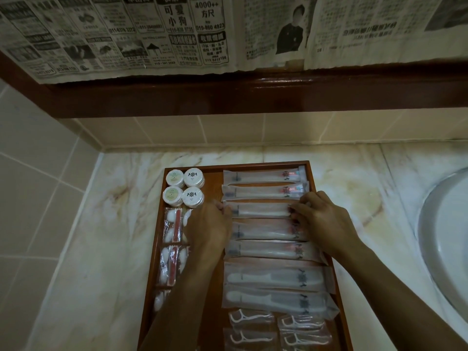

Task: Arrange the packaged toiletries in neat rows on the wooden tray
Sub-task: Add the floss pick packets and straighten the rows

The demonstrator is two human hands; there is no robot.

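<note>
Hands hold the third toothbrush packet (260, 210) by its two ends: the left hand (211, 225) pinches one end, the right hand (320, 219) pinches the other. It lies on the wooden tray (215, 282) in a row of packets. The tray sits on a marble tabletop (114, 224) beside a white sink (445, 239). Newspaper (177, 34) hangs above.

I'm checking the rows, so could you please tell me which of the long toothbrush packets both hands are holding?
The third toothbrush packet from the back: the left hand grips its left end and the right hand its right; the others lie untouched.
</note>
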